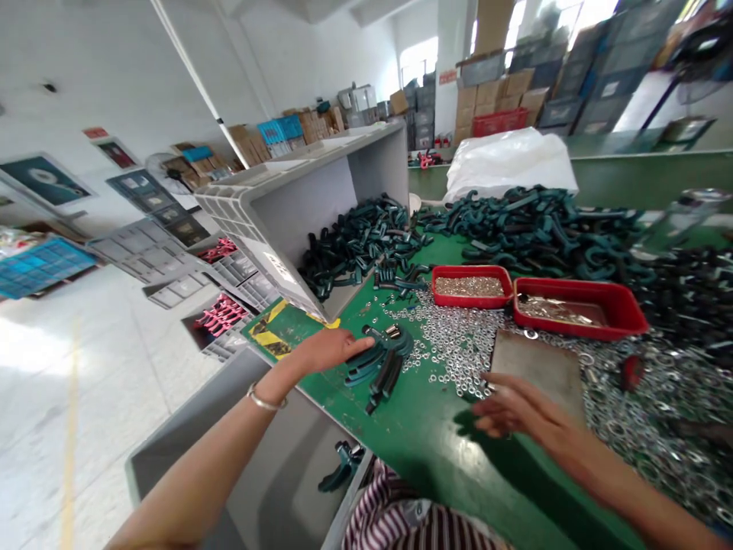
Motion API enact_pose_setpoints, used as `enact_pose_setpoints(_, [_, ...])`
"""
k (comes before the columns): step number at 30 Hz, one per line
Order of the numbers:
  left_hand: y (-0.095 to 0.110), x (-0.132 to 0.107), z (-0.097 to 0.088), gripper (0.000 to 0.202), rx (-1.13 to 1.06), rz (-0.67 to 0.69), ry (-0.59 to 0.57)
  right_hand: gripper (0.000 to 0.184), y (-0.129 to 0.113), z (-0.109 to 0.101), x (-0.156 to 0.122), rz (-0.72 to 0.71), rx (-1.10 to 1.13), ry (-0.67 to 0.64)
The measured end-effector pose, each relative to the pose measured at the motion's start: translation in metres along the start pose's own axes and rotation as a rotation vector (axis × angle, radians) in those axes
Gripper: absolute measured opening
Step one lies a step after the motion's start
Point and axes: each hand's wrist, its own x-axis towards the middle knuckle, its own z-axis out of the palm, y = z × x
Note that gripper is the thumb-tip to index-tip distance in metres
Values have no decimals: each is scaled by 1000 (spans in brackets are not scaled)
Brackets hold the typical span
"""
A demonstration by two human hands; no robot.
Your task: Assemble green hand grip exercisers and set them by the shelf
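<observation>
Left hand kinda flat, thumb stretched onto the teal parts bunched right at its tip, fingers mostly hidden so can't tell if it's gripping, right hand half-curled, too blurry to say if it's holding anything, loose washers just past its fingertips

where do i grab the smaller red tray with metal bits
Grip the smaller red tray by its long walls, probably from above: they face each other and rise around the metal bits, while its right end sits close to the larger red tray.
</observation>
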Motion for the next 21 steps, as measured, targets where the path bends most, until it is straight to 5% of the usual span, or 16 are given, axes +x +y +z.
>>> enact_pose_setpoints(2, [-4,16,-3,74,-216,-31,-260,59,6,53,32,125,193,-247])
enact_pose_setpoints(5, [-11,40,3,75,-557,-56,-623,65,17,112,77,282,274,-271])
enact_pose_setpoints(7, [-14,51,12,75,-683,-70,-788,68,17,132,96,324,234,-248])
enact_pose_setpoints(9, [-13,54,23,76,-757,-74,-822,69,13,140,104,296,133,-215])
enact_pose_setpoints(13, [-4,29,43,81,-919,-67,-575,64,9,145,100,2,-81,-163])
enact_pose_setpoints(18, [-5,-27,71,69,-628,172,89,71,25,137,83,-497,-419,-49])
enact_pose_setpoints(21, [-12,-44,108,59,-615,386,134,68,28,129,74,-585,-397,-23])
